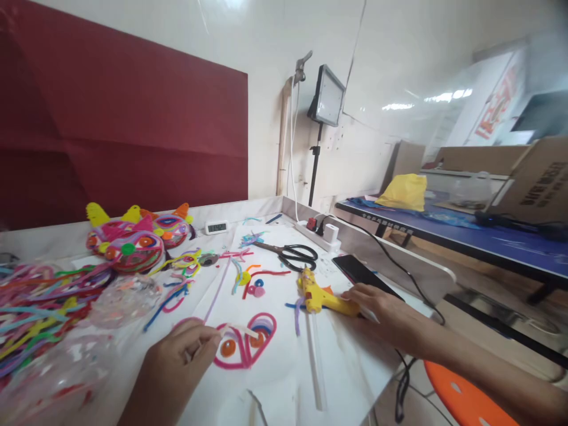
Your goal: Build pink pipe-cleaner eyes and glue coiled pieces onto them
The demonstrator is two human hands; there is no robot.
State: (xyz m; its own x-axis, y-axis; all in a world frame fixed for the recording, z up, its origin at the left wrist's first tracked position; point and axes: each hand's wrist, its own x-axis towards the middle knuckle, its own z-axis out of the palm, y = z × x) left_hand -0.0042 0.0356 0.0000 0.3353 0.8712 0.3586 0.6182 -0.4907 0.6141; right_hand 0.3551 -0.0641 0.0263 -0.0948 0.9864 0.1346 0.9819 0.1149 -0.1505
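My left hand (189, 349) is pinched at the left edge of a pink pipe-cleaner mask (246, 361) with two orange eyes. A short pale strip (239, 330) runs from its fingertips across the mask. My right hand (377, 305) is closed on the handle of a yellow hot glue gun (317, 296). A clear glue stick (317, 367) extends from the gun toward me. Beyond the mask lie loose pipe-cleaner pieces (255, 281), and black-handled scissors (295, 254) rest past the gun.
Finished colourful masks (128, 242) are stacked at the back left, above a heap of pipe cleaners (39, 313) and clear plastic bags (57, 373). A black phone (364, 275), a power strip (317, 234) and a small clock (216, 227) stand farther back. Cables hang over the table's right side.
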